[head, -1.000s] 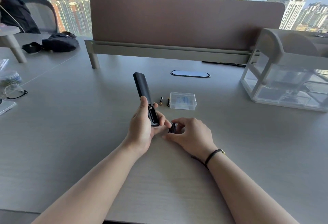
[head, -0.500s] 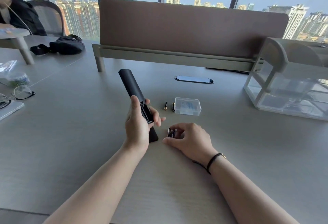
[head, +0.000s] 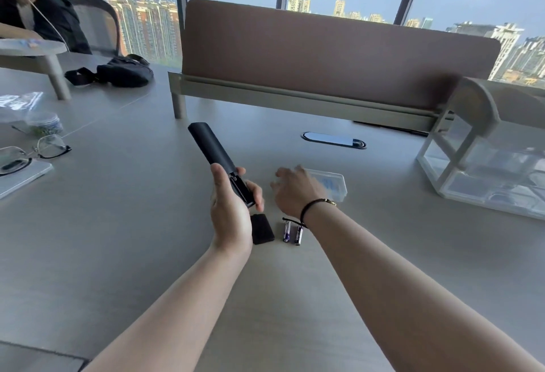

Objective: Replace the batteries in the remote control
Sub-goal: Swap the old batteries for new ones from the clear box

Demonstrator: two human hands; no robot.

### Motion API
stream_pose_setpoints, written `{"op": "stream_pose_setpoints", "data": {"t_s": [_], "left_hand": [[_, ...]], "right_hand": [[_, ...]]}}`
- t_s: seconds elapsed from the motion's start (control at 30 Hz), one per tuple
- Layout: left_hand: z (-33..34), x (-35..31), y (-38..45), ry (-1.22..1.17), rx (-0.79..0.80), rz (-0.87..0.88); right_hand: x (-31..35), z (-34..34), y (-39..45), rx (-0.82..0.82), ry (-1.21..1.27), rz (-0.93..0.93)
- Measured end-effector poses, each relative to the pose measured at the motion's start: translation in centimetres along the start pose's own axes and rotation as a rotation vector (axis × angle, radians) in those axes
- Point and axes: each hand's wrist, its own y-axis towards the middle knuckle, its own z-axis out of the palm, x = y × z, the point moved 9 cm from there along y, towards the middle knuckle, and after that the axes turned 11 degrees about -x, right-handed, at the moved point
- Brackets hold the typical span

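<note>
The left hand (head: 230, 209) is wrapping its grip around the near end of the light, rigid, slick remote (head: 219, 162), open bay up, above the counter (head: 118, 239), while the right hand (head: 295, 191), fingers spread and empty, is reaching toward the box (head: 334, 184), likely for small, roll-prone batteries best pinched mid-barrel.

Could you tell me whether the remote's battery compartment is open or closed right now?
Open. The remote, held in the left hand, shows an exposed slot, and the black cover lies on the desk beside two batteries.

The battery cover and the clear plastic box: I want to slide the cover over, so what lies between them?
In the head view, two purple batteries and the right hand lie between battery cover and clear plastic box.
</note>
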Motion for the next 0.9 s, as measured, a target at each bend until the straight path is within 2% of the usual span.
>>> {"op": "stream_pose_setpoints", "data": {"t_s": [0.13,0.43,0.67,0.9], "left_hand": [[0.6,0.0,-0.1,-0.018,0.062,-0.014],[1.1,0.1,-0.3,-0.027,0.123,-0.01],[1.1,0.2,-0.3,-0.021,0.123,-0.015],[1.4,0.5,-0.5,-0.01,0.129,-0.046]], "right_hand": [[-0.2,0.8,0.5,0.035,-0.151,0.052],[-0.6,0.8,1.1,0.051,-0.263,0.158],[-1.9,0.8,1.5,0.027,-0.199,0.213],[-3.1,0.0,0.6,0.053,-0.077,0.083]]}}
